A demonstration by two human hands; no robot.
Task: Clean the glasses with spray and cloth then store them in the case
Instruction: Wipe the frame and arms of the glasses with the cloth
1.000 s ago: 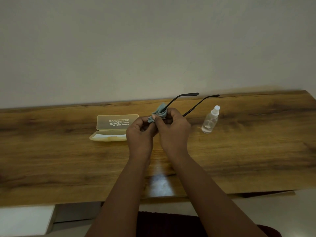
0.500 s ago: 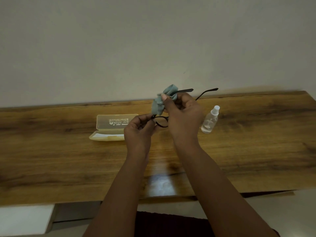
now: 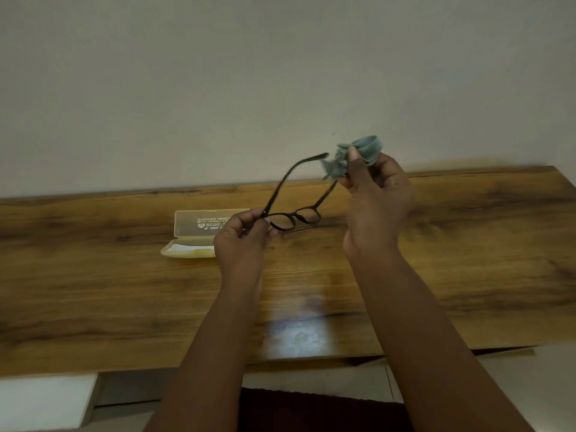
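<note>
1. The glasses are in the air, just above the wooden desk, between the 2 hands. Both arms of the glasses are open and point up and away.
2. The left hand pinches the glasses at the left corner of the frame, near the hinge. Its grip is pressed together on the thin black frame.
3. The right hand is raised higher, with the wrist bent and the fingers up. Its grip is squeezed around a blue-grey cleaning cloth, and the cloth seems to wrap the tip of the glasses' right arm.
4. The glasses look light and thin. They can likely bend or snap if squeezed hard, so the frame edge is a good place to hold. Touching the lenses with bare fingers would smudge them.
5. The cloth is soft and floppy and bunches up easily.
6. The yellow case lies open on the desk, just behind the left hand, ready for the glasses.
7. The spray bottle cannot be seen from here.
</note>
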